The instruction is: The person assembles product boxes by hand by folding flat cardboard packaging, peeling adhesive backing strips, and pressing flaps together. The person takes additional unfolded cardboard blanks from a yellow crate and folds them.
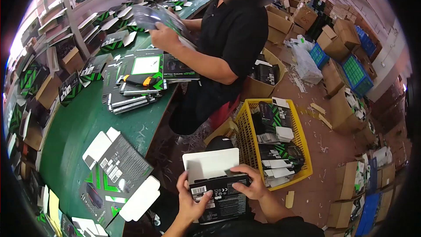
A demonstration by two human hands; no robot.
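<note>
A black printed carton [223, 206] with a raised white flap [211, 164] is held over my lap. My left hand [191, 199] grips its left side, thumb on the printed panel. On the right edge, my right hand [251, 184] is closed round the carton, its thumb also on the front. Barcodes and small white print cover the side facing me; the carton's inside is hidden. To the left, an unfolded black and green carton [118, 175] with white flaps lies on the green table [66, 136].
A yellow basket [308, 166] of cartons stands right of my hands. A co-worker in a black shirt [237, 30] handles a blurred package [160, 19]. On the table, an orange-black cutter [141, 80] rests on stacked flat cartons [131, 98]. Cardboard boxes [278, 24] and paper scraps cover the floor.
</note>
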